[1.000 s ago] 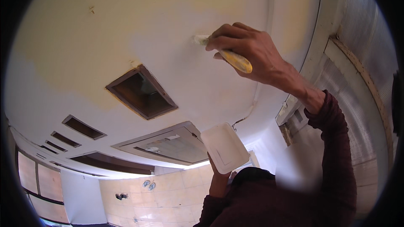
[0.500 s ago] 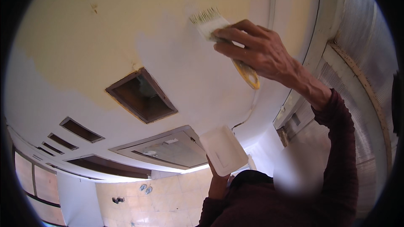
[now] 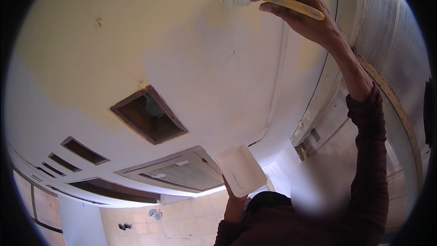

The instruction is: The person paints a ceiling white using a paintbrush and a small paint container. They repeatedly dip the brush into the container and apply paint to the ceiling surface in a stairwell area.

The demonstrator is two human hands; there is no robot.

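My right hand [image 3: 309, 25] is closed round the yellow handle of a paintbrush [image 3: 300, 7], high at the upper right. Its whitish bristles are at the wall [image 3: 182, 0], where pale yellow meets patchy white paint. Low in the middle, my left hand [image 3: 232, 200] holds a white rectangular plastic tray [image 3: 241, 166] from beneath; most of its fingers are hidden behind the tray.
Dark framed openings [image 3: 148, 114] and a glazed panel [image 3: 180, 173] are set in the wall. Ribbed translucent panels [image 3: 391, 23] run along the right. Below lie a tiled floor [image 3: 191, 218] and sandals [image 3: 154, 214]. A thin pipe [image 3: 273, 105] runs along the wall.
My right hand and the brush have moved up and to the right along the wall. The tray and my left hand appear slightly lower in the picture.
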